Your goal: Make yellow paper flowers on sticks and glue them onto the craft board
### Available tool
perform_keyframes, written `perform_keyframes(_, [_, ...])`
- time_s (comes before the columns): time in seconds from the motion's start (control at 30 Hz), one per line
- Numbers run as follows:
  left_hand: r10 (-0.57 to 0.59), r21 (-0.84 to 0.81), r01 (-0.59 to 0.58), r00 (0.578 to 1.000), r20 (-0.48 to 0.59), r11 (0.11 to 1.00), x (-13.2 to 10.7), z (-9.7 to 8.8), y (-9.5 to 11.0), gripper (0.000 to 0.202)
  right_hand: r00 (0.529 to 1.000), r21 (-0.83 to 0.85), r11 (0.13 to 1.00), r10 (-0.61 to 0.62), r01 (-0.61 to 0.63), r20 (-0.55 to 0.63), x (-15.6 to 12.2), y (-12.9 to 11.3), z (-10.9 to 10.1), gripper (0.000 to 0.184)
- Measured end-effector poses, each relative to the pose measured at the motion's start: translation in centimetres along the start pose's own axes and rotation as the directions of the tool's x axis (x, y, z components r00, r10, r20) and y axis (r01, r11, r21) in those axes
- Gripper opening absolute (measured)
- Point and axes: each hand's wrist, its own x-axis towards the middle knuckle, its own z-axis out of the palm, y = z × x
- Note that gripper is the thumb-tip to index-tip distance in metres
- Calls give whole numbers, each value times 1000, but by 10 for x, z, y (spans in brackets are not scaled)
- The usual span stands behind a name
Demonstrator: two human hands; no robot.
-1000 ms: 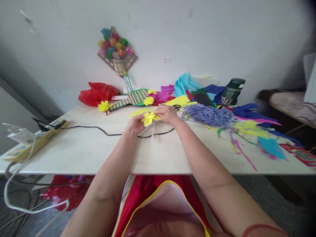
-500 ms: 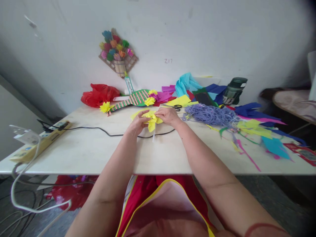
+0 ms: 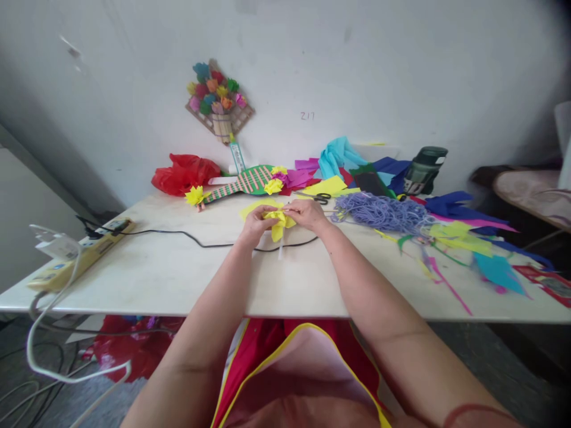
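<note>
Between my hands is a yellow paper flower (image 3: pixel 279 225) with a thin whitish strip hanging below it. My left hand (image 3: pixel 259 222) pinches its left side, thumb and fingers closed on the paper. From the right, my right hand (image 3: pixel 307 213) pinches the flower's upper edge. A flat piece of yellow paper (image 3: pixel 250 209) lies just behind my left hand. Past my right hand are black-handled scissors (image 3: pixel 322 198). Farther back lies a green, pink-striped guitar-shaped craft (image 3: pixel 250 180) with yellow and magenta paper flowers on it.
A purple yarn heap (image 3: pixel 379 212) and coloured paper scraps (image 3: pixel 459 233) cover the right side. A dark bottle (image 3: pixel 423 170) stands behind them. A power strip (image 3: pixel 80 255) sits at the left, its black cable (image 3: pixel 178 233) crossing the table. A red plastic bag (image 3: pixel 185 174) lies at the back.
The view has shifted slightly, so the scene sits a little lower and to the right. My left fingers have closed in more on the flower; both hands stay on it.
</note>
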Motion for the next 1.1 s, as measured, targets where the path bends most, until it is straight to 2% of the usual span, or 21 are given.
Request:
perform_keyframes(0.13, [34, 9, -34, 999, -13, 999, 2, -1, -2, 46, 999, 29, 999, 34, -33, -16, 0, 2, -2, 27])
perform_keyframes(0.37, [67, 45, -65, 996, -54, 997, 4, -3, -4, 41, 1000, 44, 999, 30, -30, -8, 0, 10, -4, 13])
perform_keyframes(0.7, [68, 28, -66, 995, -76, 997, 6, -4, -1, 41, 991, 19, 991, 132, -131, -17, -3, 10, -17, 14])
perform_keyframes(0.9, [71, 15, -70, 989, -131, 997, 7, -6, -1, 41, 967, 106, 961, 254, -254, 17, -9, 33, -26, 14])
perform_keyframes(0.97, [69, 13, -68, 988, -136, 998, 7, -6, -1, 42, 945, 65, 943, 325, -326, 28, -12, 42, -29, 15])
perform_keyframes(1.0, [66, 12, -65, 988, -136, 998, 8, -6, -1, 42, 919, 1, 919, 393, -394, 40, -13, 45, -30, 16])
perform_keyframes(1.1, [48, 2, -48, 990, -136, 999, 7, -6, 0, 43, 798, -219, 791, 597, -571, 78, -16, 49, -32, 18])
